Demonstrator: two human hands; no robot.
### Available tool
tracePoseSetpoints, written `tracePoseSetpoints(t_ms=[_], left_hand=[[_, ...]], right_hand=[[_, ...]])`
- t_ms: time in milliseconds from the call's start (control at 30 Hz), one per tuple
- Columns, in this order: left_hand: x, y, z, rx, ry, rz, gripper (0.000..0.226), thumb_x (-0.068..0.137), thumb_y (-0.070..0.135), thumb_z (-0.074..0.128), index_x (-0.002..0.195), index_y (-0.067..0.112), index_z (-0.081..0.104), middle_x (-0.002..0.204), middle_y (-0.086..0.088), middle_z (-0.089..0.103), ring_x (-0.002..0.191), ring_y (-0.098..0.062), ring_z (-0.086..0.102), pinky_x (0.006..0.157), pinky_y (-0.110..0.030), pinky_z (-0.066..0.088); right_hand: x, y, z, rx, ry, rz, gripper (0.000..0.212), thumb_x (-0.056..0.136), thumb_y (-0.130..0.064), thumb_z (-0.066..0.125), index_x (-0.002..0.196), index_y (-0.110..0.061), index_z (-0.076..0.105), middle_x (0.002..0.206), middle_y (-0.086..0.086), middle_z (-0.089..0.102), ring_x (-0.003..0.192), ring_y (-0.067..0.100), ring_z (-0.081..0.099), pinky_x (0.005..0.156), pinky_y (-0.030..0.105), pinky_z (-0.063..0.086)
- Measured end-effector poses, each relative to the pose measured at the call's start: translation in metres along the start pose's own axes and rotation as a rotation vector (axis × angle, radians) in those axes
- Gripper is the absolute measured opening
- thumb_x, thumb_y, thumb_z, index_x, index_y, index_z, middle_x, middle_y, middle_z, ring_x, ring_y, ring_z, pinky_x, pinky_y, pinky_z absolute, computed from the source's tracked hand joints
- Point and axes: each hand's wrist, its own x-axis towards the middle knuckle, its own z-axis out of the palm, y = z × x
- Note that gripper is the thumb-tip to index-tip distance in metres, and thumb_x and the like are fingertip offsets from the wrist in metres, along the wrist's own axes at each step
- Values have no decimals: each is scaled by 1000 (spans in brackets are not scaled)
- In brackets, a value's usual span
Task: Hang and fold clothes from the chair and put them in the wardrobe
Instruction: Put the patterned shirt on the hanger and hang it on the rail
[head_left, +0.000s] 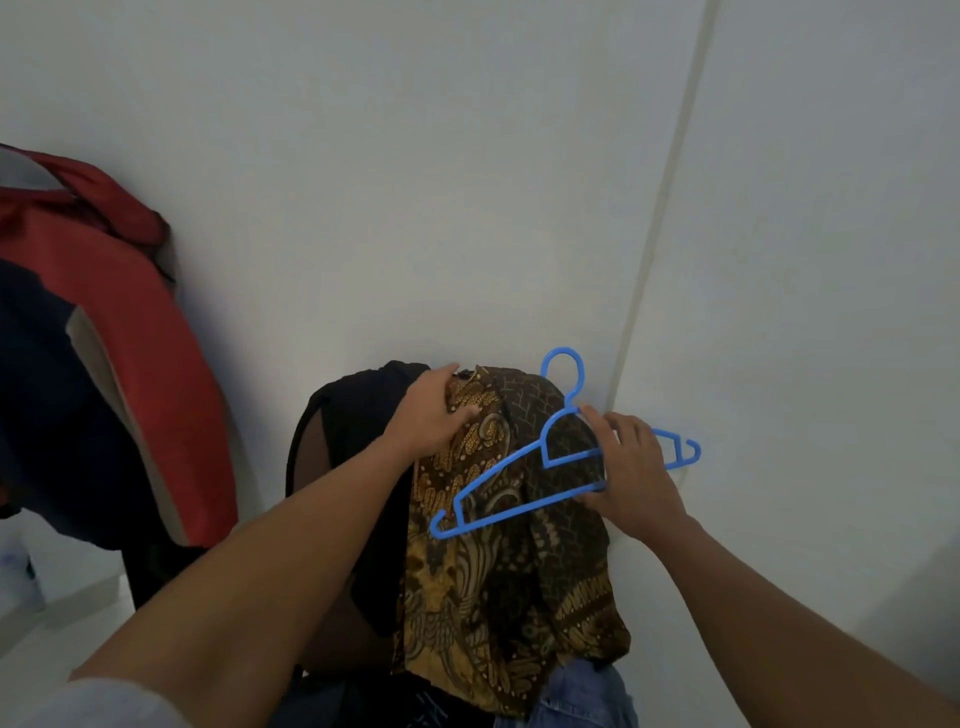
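A bare white wall corner stands behind a chair (307, 478) heaped with clothes: a black top (358, 415), a brown patterned shirt (498, 571) draped over the back, and jeans (587, 696) at the bottom. A red and navy jacket (119, 338) hangs well to the left.

The step in hand looks like getting the shirt onto a hanger. The left hand (431, 410) curls over the shirt's top edge by the collar, thumb on the front, gripping cloth. The right hand (631, 470) is closed round the blue hanger (519, 510) right of its middle, holding it just in front of the shirt.

The hanger's long axis slopes from lower left to upper right, with its hook pointing up toward the wall. Next the shirt probably has to be lifted clear and one hanger arm fed inside the collar into a shoulder
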Motion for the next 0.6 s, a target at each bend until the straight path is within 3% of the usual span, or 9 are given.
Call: tracePoseSetpoints(t_ms=[33, 67, 100, 167, 267, 367, 467, 533, 600], left_hand=[[4, 2, 2, -1, -40, 1, 42, 89, 24, 70, 129, 17, 59, 117, 5, 58, 109, -12, 52, 96, -30, 44], [6, 3, 6, 22, -89, 17, 16, 88, 15, 70, 104, 20, 68, 99, 7, 63, 96, -13, 56, 86, -29, 46], [5, 5, 8, 71, -136, 38, 18, 87, 10, 69, 77, 23, 63, 79, 8, 61, 81, -14, 56, 75, -28, 45], [2, 4, 16, 103, -291, 70, 37, 85, 9, 72, 57, 23, 51, 62, 7, 52, 65, -11, 51, 65, -28, 44], [-8, -6, 20, 57, -436, 108, 23, 85, 13, 71, 65, 22, 65, 68, 3, 64, 64, -8, 59, 66, -29, 53], [-10, -16, 18, -18, -230, 61, 17, 89, 12, 59, 87, 12, 76, 79, -9, 69, 66, -14, 60, 65, -34, 51], [-4, -23, 14, 66, 41, 67, 26, 94, 15, 59, 117, 17, 71, 115, -5, 57, 97, -14, 55, 87, -32, 50], [2, -23, 13, 81, 12, 53, 31, 93, 18, 63, 125, 16, 65, 140, -7, 42, 123, -21, 45, 104, -38, 44], [8, -20, 14, 140, -48, 70, 31, 93, 25, 62, 123, 19, 63, 145, -5, 42, 131, -27, 40, 106, -45, 42]], right_hand=[[0, 0, 0, 4, 5, 2, 115, 63, -45, 87, 153, -31, 16, 135, 3, 44, 127, 27, 39, 109, 46, 36], [0, 1, 1, 9, 12, 6, 115, 63, -45, 87, 153, -30, 17, 135, 3, 44, 127, 27, 39, 109, 46, 35], [0, 1, 1, 15, 17, 9, 115, 63, -44, 87, 153, -29, 18, 135, 4, 44, 127, 27, 39, 110, 46, 35], [1, 1, 1, 27, 16, 14, 114, 64, -44, 87, 153, -28, 18, 136, 4, 43, 128, 26, 38, 110, 47, 36], [4, 0, 3, 68, 4, -8, 112, 65, -44, 86, 152, -28, 17, 138, 4, 41, 130, 26, 36, 112, 47, 35], [9, -5, 6, 109, -2, -27, 111, 65, -43, 85, 153, -28, 17, 140, 4, 39, 132, 27, 34, 112, 48, 35], [12, -13, 8, 124, -5, -35, 112, 66, -43, 84, 153, -29, 16, 141, 3, 37, 133, 26, 33, 112, 48, 36], [15, -18, 10, 126, 1, -59, 111, 66, -46, 83, 152, -30, 15, 141, 3, 38, 131, 25, 34, 112, 47, 35], [17, -22, 10, 131, 1, -70, 111, 66, -49, 82, 152, -31, 15, 142, 2, 38, 131, 24, 35, 111, 46, 35]])
